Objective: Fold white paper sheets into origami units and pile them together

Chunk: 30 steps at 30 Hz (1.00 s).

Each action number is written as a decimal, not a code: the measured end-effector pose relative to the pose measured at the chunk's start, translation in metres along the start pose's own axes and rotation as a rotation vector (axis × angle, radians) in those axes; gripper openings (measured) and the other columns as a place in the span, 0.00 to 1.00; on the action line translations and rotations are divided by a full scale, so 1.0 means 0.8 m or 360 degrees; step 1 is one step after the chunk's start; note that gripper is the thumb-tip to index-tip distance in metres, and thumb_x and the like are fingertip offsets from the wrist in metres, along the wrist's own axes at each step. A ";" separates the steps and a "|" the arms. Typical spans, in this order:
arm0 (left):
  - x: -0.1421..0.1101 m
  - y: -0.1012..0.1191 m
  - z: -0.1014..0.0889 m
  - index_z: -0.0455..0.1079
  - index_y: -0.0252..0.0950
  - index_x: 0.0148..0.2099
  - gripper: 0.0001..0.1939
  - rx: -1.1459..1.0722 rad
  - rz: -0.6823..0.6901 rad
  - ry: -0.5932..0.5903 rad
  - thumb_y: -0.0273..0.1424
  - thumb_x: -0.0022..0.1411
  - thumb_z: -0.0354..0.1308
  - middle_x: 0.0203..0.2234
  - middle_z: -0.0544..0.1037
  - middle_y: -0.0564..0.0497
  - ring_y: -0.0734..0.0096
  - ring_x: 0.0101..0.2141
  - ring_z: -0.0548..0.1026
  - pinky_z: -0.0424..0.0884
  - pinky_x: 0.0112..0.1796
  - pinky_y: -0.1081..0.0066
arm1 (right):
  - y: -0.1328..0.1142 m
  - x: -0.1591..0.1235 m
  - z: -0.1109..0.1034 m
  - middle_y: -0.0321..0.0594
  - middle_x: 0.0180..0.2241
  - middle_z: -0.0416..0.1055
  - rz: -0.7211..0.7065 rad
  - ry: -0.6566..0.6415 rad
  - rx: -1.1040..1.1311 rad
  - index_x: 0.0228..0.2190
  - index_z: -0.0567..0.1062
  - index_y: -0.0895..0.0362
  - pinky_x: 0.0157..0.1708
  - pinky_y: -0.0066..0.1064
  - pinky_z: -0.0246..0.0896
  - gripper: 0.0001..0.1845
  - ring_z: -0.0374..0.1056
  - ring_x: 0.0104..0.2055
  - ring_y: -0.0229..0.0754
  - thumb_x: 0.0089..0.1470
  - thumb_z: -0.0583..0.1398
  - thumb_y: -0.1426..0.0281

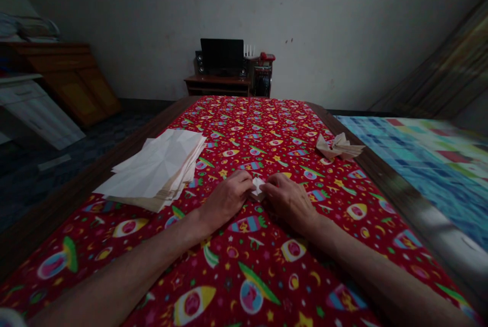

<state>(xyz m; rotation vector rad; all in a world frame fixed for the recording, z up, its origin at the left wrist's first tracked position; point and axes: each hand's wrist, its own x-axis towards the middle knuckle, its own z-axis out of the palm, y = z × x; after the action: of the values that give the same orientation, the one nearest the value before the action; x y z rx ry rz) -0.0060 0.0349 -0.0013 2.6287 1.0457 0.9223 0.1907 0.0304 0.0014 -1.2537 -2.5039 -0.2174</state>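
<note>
Left grip [227, 200] and right grip [287, 201] meet at the middle of the worktop [114, 149], clamped from either side on a small folded white paper [258, 188]. The paper is held low over the cloth, with the left fingertips [246, 180] on one side and the right fingertips [270, 188] on the other. Both forearms reach in from the bottom of the view and lie along the cloth.

A red printed cloth [247, 123], patterned with rockets and stars, covers the worktop. At 10 o'clock from the hands, near the left wooden edge, lies a loose stack of creased white and tan paper sheets [156, 169]. At 2 o'clock, near the right edge, sits a crumpled, folded tan paper shape [338, 146].

Far off at 12 o'clock, a black monitor [221, 54] stands on a low wooden stand [217, 83] against the wall, with a speaker [199, 62] at its left. A router with white antennas [249, 51] and a red object [267, 56] stand just to its right. A blue patchwork cover [412, 174] lies at 3 o'clock, beyond the right edge. A wooden cabinet [64, 75] and a white drawer unit [34, 108] stand at 10 o'clock, beyond the left edge.
</note>
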 end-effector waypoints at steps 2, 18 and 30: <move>-0.003 0.000 -0.003 0.70 0.33 0.38 0.07 0.0045 0.0079 -0.0075 0.25 0.65 0.51 0.36 0.72 0.48 0.68 0.39 0.69 0.68 0.40 0.70 | 0.002 -0.001 -0.005 0.44 0.36 0.69 -0.0097 -0.0035 -0.0042 0.39 0.75 0.55 0.23 0.27 0.41 0.09 0.61 0.33 0.40 0.55 0.57 0.71; -0.006 -0.012 0.006 0.74 0.34 0.34 0.04 -0.0211 -0.0221 0.0113 0.22 0.57 0.59 0.30 0.75 0.51 0.72 0.33 0.73 0.68 0.36 0.73 | 0.018 -0.004 0.003 0.42 0.31 0.69 0.0066 0.0077 0.0697 0.28 0.75 0.59 0.29 0.26 0.56 0.08 0.63 0.30 0.37 0.55 0.56 0.72; -0.001 -0.006 0.005 0.69 0.35 0.28 0.08 -0.0076 -0.0525 0.0115 0.30 0.60 0.56 0.27 0.69 0.53 0.71 0.31 0.69 0.66 0.34 0.71 | 0.011 0.009 0.006 0.40 0.29 0.69 0.0318 0.0003 0.0592 0.28 0.73 0.58 0.30 0.28 0.54 0.11 0.63 0.30 0.37 0.58 0.54 0.68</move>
<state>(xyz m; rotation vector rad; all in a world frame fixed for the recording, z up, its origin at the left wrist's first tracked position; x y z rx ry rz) -0.0065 0.0381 -0.0069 2.3020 1.4017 0.9549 0.1928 0.0428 -0.0007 -1.3247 -2.2573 0.2821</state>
